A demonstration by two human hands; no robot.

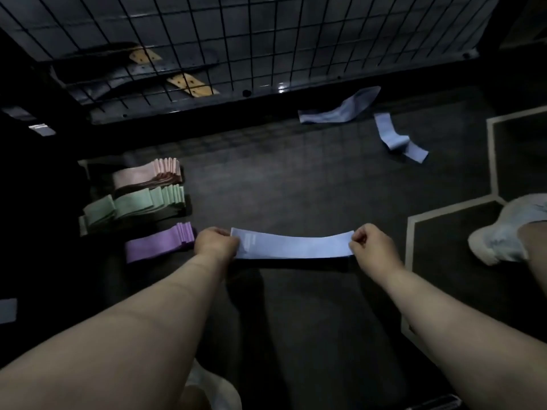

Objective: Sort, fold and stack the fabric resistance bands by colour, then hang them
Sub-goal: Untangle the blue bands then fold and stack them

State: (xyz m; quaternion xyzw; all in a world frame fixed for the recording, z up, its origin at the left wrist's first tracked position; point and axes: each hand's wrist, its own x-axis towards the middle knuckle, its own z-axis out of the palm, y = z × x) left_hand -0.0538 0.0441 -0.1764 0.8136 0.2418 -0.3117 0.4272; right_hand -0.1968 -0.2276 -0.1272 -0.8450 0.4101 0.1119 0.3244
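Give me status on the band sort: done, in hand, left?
Done: pink stack, green stack and purple stack lie folded on the floor at left. In hand: left grip and right grip pinch the ends of a blue band, pulled flat. Left: the crumpled blue band and curled blue band by the wire grid, then hanging.

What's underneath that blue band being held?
Only dark floor and the band's shadow show below the blue band, stretched between left hand and right hand. The floor directly beneath is covered.
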